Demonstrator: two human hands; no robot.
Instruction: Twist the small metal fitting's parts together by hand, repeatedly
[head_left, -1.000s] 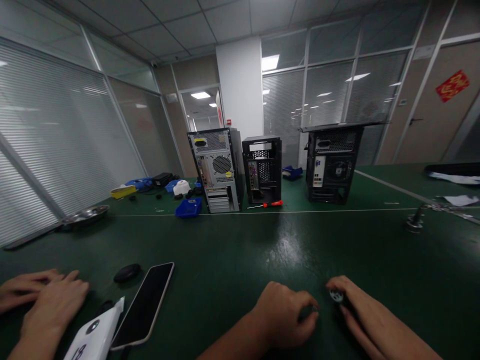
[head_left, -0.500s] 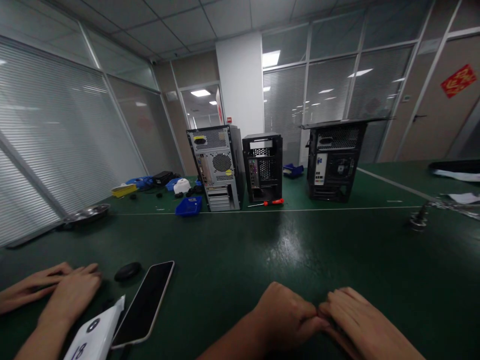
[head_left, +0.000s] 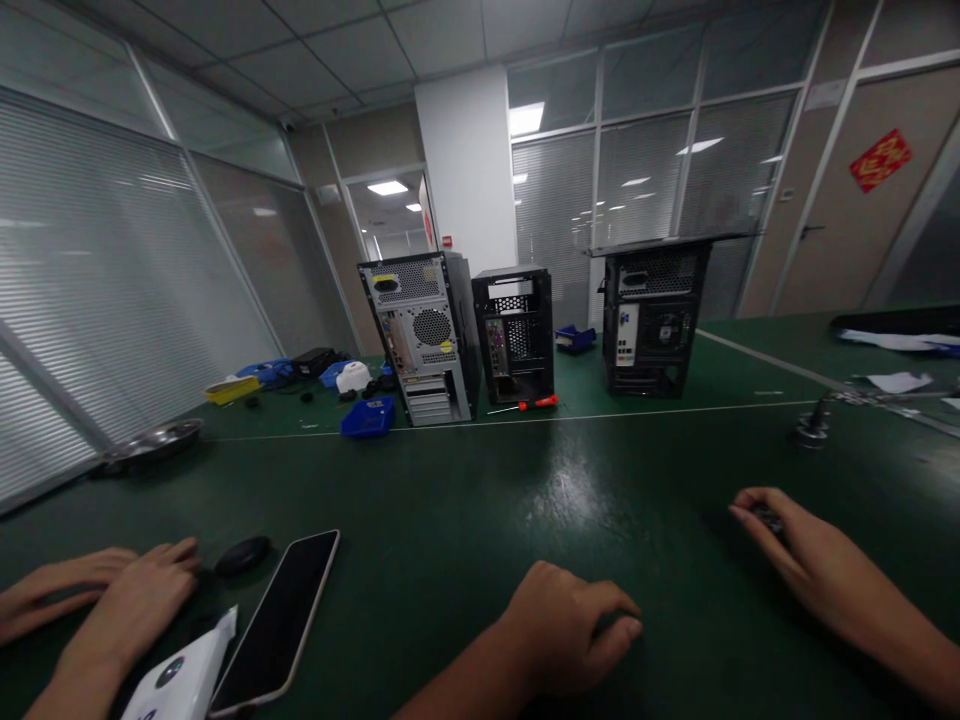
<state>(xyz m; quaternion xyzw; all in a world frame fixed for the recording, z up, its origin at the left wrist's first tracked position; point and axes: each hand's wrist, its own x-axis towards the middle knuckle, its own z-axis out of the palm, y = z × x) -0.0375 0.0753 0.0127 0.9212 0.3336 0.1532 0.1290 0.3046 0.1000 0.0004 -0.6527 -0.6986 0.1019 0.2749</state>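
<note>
My left hand [head_left: 566, 625] rests over the green table at the bottom middle, its fingers curled and thumb tip close to the index finger. Whatever its palm may hold is hidden. Farther right, my right hand [head_left: 814, 565] is raised a little, fingers bent in towards the thumb. Something small and dark with shiny spots [head_left: 768, 517] shows inside its grip, too small to name. The two hands are apart. Beyond them stand a grey computer case [head_left: 431, 345], a smaller black case [head_left: 517, 340] and a larger black case [head_left: 652, 325].
A red screwdriver [head_left: 538, 403] lies before the middle case, a blue tray [head_left: 367, 417] left of it. Another person's hands [head_left: 127, 590] rest at the left, near a mouse [head_left: 243, 555], a phone [head_left: 281, 620] and a white packet [head_left: 180, 675]. A metal stand [head_left: 812, 430] is at right.
My hands were together at the bottom right. My right hand has moved away to the right and up, with the small dark thing in it. The view has shifted slightly right.
</note>
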